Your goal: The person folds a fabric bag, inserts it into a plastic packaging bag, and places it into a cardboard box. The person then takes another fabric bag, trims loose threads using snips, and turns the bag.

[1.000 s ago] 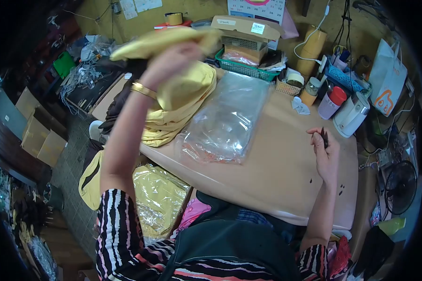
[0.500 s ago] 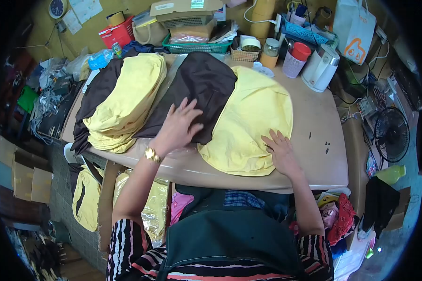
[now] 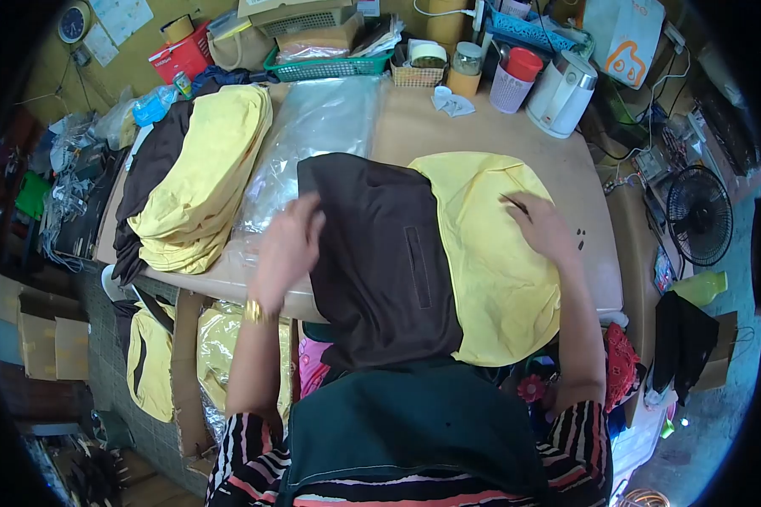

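A brown-and-yellow fabric piece (image 3: 372,253) lies across the table's front edge, its lower part hanging toward my apron. A stitched slit runs down its dark half. At the left edge of the dark half is my left hand (image 3: 287,253), blurred, its fingers bent; whether they grip cloth cannot be made out. My right hand (image 3: 545,226) rests on the upper right of the yellow half, fingers curved and apart. On the left of the table sits a folded stack of similar brown and yellow fabric (image 3: 203,169). Between stack and piece lie clear plastic sheets (image 3: 313,127).
Along the back stand a green basket (image 3: 330,68), a jar (image 3: 468,59), a pink cup with a red lid (image 3: 513,80) and a white kettle (image 3: 562,93). A crumpled tissue (image 3: 453,101) lies nearby. A black fan (image 3: 699,215) stands at right; an open carton (image 3: 186,372) sits below left.
The fabric piece has come toward my body and now hangs over the front edge, uncovering the plastic sheets. My left hand moved left and down; my right hand shifted up and slightly right.
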Demonstrator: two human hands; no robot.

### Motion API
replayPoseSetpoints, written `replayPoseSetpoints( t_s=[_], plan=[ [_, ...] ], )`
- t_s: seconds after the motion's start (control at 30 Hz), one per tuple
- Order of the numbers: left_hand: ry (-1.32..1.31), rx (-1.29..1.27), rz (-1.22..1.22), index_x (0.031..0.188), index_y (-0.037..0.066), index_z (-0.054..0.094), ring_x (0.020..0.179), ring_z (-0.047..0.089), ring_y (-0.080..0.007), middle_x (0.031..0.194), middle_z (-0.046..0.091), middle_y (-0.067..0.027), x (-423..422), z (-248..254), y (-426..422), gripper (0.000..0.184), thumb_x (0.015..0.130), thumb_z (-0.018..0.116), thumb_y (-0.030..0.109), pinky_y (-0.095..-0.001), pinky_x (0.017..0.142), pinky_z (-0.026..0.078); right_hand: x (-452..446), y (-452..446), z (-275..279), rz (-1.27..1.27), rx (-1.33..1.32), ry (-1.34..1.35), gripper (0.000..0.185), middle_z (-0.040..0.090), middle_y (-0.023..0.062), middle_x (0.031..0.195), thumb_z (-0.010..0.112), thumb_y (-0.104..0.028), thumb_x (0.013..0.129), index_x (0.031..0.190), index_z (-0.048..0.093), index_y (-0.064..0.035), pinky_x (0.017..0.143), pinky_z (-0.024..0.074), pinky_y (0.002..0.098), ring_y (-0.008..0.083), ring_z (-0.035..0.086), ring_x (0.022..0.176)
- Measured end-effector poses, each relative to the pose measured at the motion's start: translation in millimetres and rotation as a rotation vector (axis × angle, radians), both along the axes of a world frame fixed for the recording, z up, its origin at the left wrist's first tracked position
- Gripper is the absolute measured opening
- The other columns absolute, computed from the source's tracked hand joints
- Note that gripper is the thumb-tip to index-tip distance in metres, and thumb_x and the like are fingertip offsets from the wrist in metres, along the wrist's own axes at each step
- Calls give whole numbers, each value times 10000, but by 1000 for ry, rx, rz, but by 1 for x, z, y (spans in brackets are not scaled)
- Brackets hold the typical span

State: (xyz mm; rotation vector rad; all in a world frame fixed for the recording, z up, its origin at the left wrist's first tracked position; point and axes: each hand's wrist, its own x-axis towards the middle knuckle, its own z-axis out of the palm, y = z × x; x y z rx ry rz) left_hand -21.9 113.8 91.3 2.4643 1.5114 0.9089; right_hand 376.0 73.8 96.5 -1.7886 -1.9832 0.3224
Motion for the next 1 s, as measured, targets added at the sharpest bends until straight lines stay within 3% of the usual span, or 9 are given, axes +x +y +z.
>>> replayPoseSetpoints(
  t_s=[0.07, 0.27, 0.33, 0.47, 0.6, 0.63, 0.8, 0.87, 1.0],
  plan=[
    [-25, 127, -15, 1129, 7, 596, 946, 605, -396, 1017, 646, -180, -3, -5, 37, 266, 885, 594, 110, -449, 821, 488, -9, 27, -7, -1, 68, 25, 254, 681, 155, 930, 639, -197, 874, 1084, 663, -56, 765, 494, 398, 297, 649, 829],
    [-48, -203, -83, 1216, 12, 559, 1037, 584, -377, 1141, 606, -201, 21, 5, 39, 422, 837, 675, 157, -414, 893, 469, -44, 64, -4, -149, -44, 155, 391, 670, 186, 889, 677, -265, 850, 1187, 602, -81, 753, 494, 407, 307, 646, 807],
    [-9, 197, 42, 1326, 41, 497, 1172, 526, -396, 1287, 550, -201, 10, -28, 67, 566, 840, 688, 259, -429, 989, 422, -33, 85, -21, -226, -8, 113, 430, 670, 193, 901, 683, -294, 844, 1206, 580, -86, 766, 495, 416, 324, 649, 839],
    [153, -194, 157, 1483, 98, 289, 1313, 411, -411, 1382, 494, -196, 8, -39, 109, 834, 831, 668, 456, -579, 1070, 291, 2, 116, -88, -394, 166, 15, 479, 678, 191, 952, 683, -351, 838, 1219, 550, -94, 808, 492, 449, 367, 647, 943],
    [379, -407, 133, 1169, 56, 633, 1087, 613, -353, 1096, 683, -143, 2, -20, 120, 572, 791, 696, 480, -574, 961, 381, 25, 106, -77, -383, -111, 30, 398, 664, 162, 1093, 672, -314, 852, 1157, 562, -84, 860, 481, 453, 354, 623, 1033],
    [291, -380, 80, 953, 19, 684, 892, 681, -257, 926, 713, -107, -2, -16, 117, 408, 782, 737, 386, -471, 834, 479, 34, 103, -73, -388, -113, 34, 398, 664, 162, 1093, 672, -314, 852, 1157, 562, -84, 860, 481, 453, 354, 623, 1033],
    [-570, -786, -166, 998, -33, 608, 860, 625, -117, 909, 677, -80, 11, -12, 97, 215, 839, 694, 83, -271, 756, 503, 59, 94, -56, -197, 71, -242, 326, 686, 169, 1013, 651, -258, 867, 1120, 589, -62, 817, 496, 440, 358, 649, 956],
    [-942, -678, -320, 1092, -42, 555, 877, 623, -128, 974, 660, -74, 35, -13, 83, 271, 856, 664, 34, -270, 790, 506, 13, 100, -20, -128, 69, 142, 369, 669, 169, 1100, 658, -269, 874, 1160, 605, -41, 868, 490, 390, 307, 642, 1023],
    [-982, -660, -402, 1123, -45, 529, 915, 617, -117, 1035, 651, -81, 67, -1, 60, 299, 860, 657, 13, -257, 821, 504, -99, 103, 11, 222, 240, 734, 358, 673, 47, 962, 629, -302, 923, 1113, 644, 1, 827, 469, 289, 118, 596, 892]
  ],
)
